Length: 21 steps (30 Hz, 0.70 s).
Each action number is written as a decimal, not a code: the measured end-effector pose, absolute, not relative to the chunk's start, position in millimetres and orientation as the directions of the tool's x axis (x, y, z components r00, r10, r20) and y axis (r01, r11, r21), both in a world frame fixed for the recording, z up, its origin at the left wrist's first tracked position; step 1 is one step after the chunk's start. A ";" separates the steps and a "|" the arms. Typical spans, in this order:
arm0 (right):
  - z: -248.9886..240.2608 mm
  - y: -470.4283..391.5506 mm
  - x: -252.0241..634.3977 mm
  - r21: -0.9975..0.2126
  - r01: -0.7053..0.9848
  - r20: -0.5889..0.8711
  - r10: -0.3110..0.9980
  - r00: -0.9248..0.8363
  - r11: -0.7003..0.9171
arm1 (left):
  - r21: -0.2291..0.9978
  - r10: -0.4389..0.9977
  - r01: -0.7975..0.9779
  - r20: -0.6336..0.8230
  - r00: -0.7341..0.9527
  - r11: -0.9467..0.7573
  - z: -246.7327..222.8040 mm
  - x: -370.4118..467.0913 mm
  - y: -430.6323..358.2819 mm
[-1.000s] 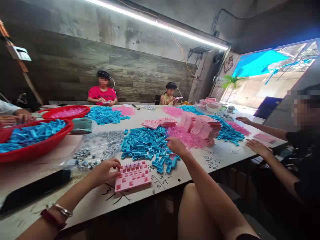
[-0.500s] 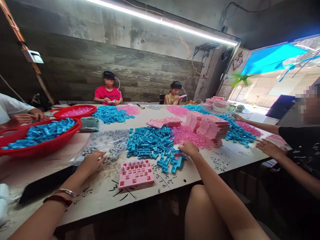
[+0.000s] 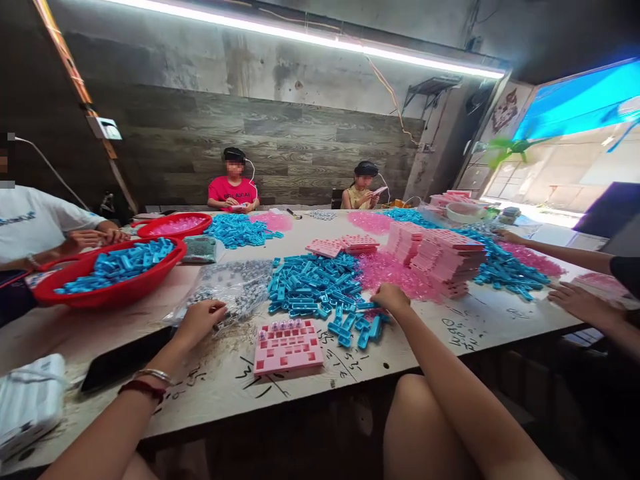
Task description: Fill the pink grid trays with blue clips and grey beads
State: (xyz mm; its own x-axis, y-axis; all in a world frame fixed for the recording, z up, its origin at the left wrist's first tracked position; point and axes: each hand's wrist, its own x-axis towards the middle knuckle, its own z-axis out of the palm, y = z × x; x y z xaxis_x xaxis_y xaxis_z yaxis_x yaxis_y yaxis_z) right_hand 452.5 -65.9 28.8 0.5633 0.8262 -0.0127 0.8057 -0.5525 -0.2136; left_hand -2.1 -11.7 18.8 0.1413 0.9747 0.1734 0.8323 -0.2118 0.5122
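My left hand point(image 3: 201, 323) is over the near edge of a clear plastic bag point(image 3: 235, 273) with many small grey parts on it. Its fingers are bent together, and whatever they pinch is too small to make out. My right hand point(image 3: 393, 300) has curled fingers at the edge of the pink translucent pieces point(image 3: 385, 272), beside the blue plastic pieces point(image 3: 315, 283). Its fingertips are hidden from me. Between my hands lies a pink block tray point(image 3: 289, 352) with square and oblong slots. Several small clear pieces stand along its far row.
Stacked pink trays point(image 3: 445, 257) stand beyond my right hand. Red baskets point(image 3: 113, 297) and a black phone point(image 3: 125, 360) are at left, with a white device point(image 3: 33, 400) near the corner. Co-workers sit opposite and on both sides; one's hand point(image 3: 583, 303) rests at right.
The view has turned a little left, so everything sits farther right in it. My left fingers have drawn closer together over the bag. My right hand stays by the pink pieces.
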 end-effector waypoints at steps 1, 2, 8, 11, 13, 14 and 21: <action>28.1 -65.7 452.6 -0.227 0.802 -0.015 0.825 0.564 -0.552 | 0.494 0.974 0.843 0.181 0.138 -0.212 20.3 -2.4 -12.1; 27.1 -65.6 453.0 -0.242 0.799 -0.016 0.825 0.565 -0.551 | 0.481 0.974 0.852 0.184 0.133 -0.207 21.8 -2.6 -12.4; 21.2 -65.8 457.1 -0.329 0.787 0.018 0.830 0.558 -0.522 | 0.429 0.985 0.890 0.137 0.105 -0.155 32.6 1.9 -18.5; 20.4 -65.9 457.7 -0.371 0.783 0.057 0.829 0.557 -0.500 | 0.405 0.992 0.908 0.101 0.070 -0.106 38.8 5.9 -23.5; 20.8 -65.4 457.7 -0.394 0.784 0.097 0.827 0.554 -0.479 | 0.420 0.995 0.904 0.083 0.050 -0.080 41.2 7.3 -25.1; 21.2 -64.9 457.6 -0.405 0.787 0.118 0.827 0.550 -0.465 | 0.440 0.997 0.895 0.069 0.040 -0.066 41.6 7.4 -25.3; 23.2 -61.5 456.9 -0.484 0.797 0.244 0.820 0.518 -0.360 | 0.656 0.998 0.754 0.012 -0.053 0.032 42.0 5.2 -26.6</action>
